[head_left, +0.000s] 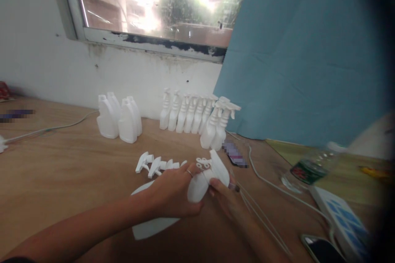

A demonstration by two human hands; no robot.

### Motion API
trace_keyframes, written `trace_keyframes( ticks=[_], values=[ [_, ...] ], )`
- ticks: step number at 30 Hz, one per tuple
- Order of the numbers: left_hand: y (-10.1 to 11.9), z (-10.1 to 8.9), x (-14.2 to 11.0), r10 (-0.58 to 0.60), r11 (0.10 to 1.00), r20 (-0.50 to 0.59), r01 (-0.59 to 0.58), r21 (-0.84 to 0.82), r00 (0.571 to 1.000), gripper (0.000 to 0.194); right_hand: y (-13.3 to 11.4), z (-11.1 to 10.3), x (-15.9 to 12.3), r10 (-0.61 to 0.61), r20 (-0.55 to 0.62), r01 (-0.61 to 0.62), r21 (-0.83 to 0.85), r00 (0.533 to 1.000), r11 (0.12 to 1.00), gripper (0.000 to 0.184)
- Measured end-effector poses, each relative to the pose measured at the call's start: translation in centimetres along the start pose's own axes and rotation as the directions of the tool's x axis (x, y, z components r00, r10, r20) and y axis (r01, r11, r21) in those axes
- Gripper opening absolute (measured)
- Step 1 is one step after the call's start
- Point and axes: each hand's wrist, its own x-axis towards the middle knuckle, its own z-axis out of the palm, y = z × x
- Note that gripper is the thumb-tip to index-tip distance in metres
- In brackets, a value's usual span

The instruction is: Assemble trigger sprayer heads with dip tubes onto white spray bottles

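A white plastic spray bottle (197,188) lies tilted in my left hand (173,193), whose fingers wrap around its body. Its base end sticks out below my left wrist. At the bottle's neck is a white trigger spray head (219,168), gripped by my right hand (226,199) with the thumb near the collar. How far the head sits on the neck I cannot tell. Just beyond my left hand, several loose trigger spray heads (156,166) lie on the wooden table (77,168). Small white rings (203,162) show beside the held head.
Several white bottles without heads (128,121) stand at the back left. A row of bottles with spray heads (191,115) stands by the wall. Thin tubes (262,224), a clear drink bottle (308,170), a power strip (339,218) and a phone (321,248) are at right.
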Motion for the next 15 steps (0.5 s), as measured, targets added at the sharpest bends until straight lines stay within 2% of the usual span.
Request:
trace_keyframes(
  ticks=[4, 8, 11, 15],
  values=[
    [0.4, -0.7, -0.1, 0.024, 0.986, 0.0, -0.023, -0.165, 1.0, 0.053, -0.1, 0.1, -0.2, 0.011, -0.013, -0.011, 0.031, 1.0, 0.999, 0.031],
    [0.4, -0.6, -0.1, -0.011, 0.93, -0.004, 0.009, -0.367, 1.0, 0.045, 0.0, -0.4, -0.3, 0.023, 0.007, -0.024, 0.07, 1.0, 0.997, 0.036],
    [0.2, -0.2, -0.3, -0.044, 0.81, 0.047, 0.063, -0.583, 0.998, 0.037, 0.1, -0.9, -0.4, 0.04, 0.039, -0.043, 0.098, 0.998, 0.994, 0.043],
    [0.1, 0.3, -0.6, -0.058, 0.62, 0.101, 0.115, -0.776, 0.993, 0.038, -0.2, -0.5, -0.6, -0.015, 0.138, 0.015, 0.007, 0.99, 1.0, 0.045]
  ],
)
